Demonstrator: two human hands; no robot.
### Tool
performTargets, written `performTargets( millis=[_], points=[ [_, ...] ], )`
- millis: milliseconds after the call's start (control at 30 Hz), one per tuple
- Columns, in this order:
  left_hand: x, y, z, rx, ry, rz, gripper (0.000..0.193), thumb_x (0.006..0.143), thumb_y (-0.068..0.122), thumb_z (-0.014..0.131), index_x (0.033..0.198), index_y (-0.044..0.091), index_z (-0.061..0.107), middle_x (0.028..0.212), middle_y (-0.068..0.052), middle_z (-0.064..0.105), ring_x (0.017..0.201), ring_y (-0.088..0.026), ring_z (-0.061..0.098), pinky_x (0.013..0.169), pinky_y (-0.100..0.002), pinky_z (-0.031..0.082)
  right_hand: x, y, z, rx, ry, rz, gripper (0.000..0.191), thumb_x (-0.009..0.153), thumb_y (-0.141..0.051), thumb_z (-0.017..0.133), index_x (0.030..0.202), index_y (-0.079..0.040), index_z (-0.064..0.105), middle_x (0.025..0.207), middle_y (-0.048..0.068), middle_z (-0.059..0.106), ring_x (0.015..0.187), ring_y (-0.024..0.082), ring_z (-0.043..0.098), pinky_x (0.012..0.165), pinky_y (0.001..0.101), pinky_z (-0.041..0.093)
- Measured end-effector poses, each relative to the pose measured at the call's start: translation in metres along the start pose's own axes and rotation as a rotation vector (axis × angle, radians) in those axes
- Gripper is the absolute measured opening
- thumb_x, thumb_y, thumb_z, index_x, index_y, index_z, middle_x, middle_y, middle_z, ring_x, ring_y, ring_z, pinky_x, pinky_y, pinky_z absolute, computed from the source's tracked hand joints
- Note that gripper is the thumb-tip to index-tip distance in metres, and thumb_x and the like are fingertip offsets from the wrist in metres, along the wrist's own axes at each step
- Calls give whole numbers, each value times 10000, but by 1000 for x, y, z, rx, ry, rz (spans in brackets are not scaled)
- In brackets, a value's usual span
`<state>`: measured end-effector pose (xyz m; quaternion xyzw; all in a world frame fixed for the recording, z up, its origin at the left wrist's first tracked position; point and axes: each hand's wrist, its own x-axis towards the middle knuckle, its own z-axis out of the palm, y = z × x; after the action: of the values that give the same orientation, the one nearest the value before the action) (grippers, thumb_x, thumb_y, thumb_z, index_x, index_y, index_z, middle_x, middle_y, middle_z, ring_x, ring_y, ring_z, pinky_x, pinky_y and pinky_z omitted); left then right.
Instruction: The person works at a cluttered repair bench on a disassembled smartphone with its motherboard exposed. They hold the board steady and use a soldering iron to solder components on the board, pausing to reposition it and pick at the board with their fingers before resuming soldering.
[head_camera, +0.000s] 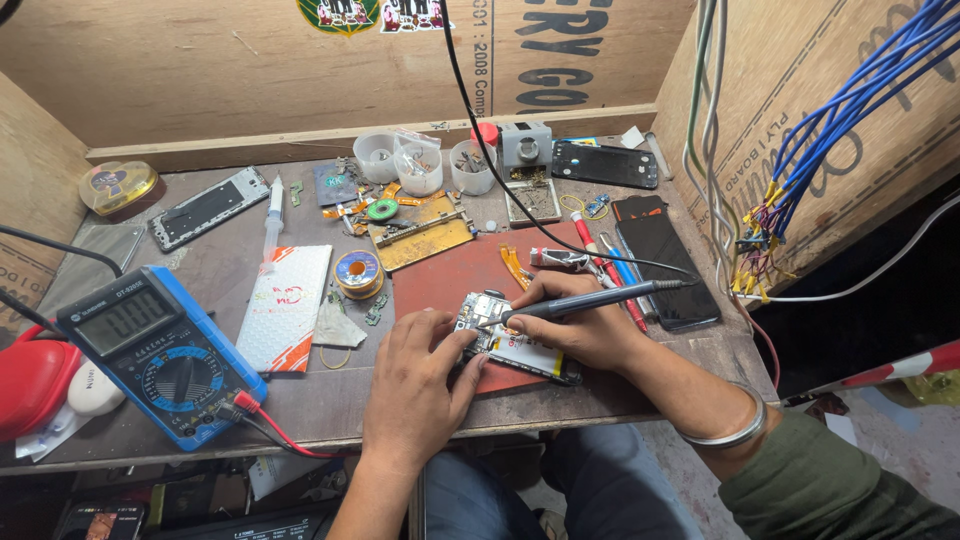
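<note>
Pinching a soldering iron (590, 299), the right hand (585, 325) angles inward; left hand (418, 385) flat, grip wide, steadying the phone (505, 345).

A worn wooden workbench (200, 265) is carrying everything here, boxed in by plywood walls. A red mat (450, 275) is lying near its middle, and an opened phone (515, 345) is resting on that mat's front edge. A blue multimeter (160, 350) is sitting at the front left, its red lead trailing off the edge. Beside it a white and orange booklet (285, 305) is lying flat, with a solder spool (358, 272) just beyond. Three small clear cups (420, 165) are standing along the back (their contents too small to tell). A dark phone (665, 270) is lying at the right edge.
</note>
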<state>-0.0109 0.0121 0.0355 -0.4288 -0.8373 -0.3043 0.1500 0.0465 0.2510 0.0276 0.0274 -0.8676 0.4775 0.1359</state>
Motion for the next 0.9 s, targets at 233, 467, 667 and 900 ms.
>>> performTargets(
  millis=[233, 467, 667, 900],
  points=[
    [0, 0, 0, -9, 4, 3, 282, 844, 273, 746, 1058, 89, 741, 1150, -110, 623, 1164, -301, 559, 995, -453, 442, 0, 0, 0, -20, 3, -18, 241, 827, -237, 827, 950, -39, 766, 788, 26, 735, 703, 82, 669, 605, 269, 505],
    [0, 0, 1, -5, 16, 8, 281, 843, 275, 746, 1055, 91, 742, 1152, -109, 624, 1168, -304, 560, 994, -454, 443, 0, 2, -1, -25, 1, -36, 234, 829, -232, 821, 952, -42, 765, 796, 32, 744, 707, 84, 670, 620, 271, 509],
    [0, 1, 1, -8, 9, -3, 280, 849, 282, 744, 1055, 92, 744, 1153, -110, 625, 1167, -303, 561, 993, -453, 442, 0, 2, -1, -30, 2, -40, 229, 830, -231, 823, 950, -43, 769, 790, 33, 751, 703, 83, 667, 629, 268, 509],
    [0, 1, 1, 7, 4, 1, 280, 852, 285, 740, 1054, 92, 742, 1150, -106, 624, 1170, -299, 561, 996, -453, 445, 0, 0, -1, -15, 2, -15, 235, 827, -231, 822, 951, -40, 767, 789, 40, 747, 698, 88, 671, 612, 270, 506]
  ],
)
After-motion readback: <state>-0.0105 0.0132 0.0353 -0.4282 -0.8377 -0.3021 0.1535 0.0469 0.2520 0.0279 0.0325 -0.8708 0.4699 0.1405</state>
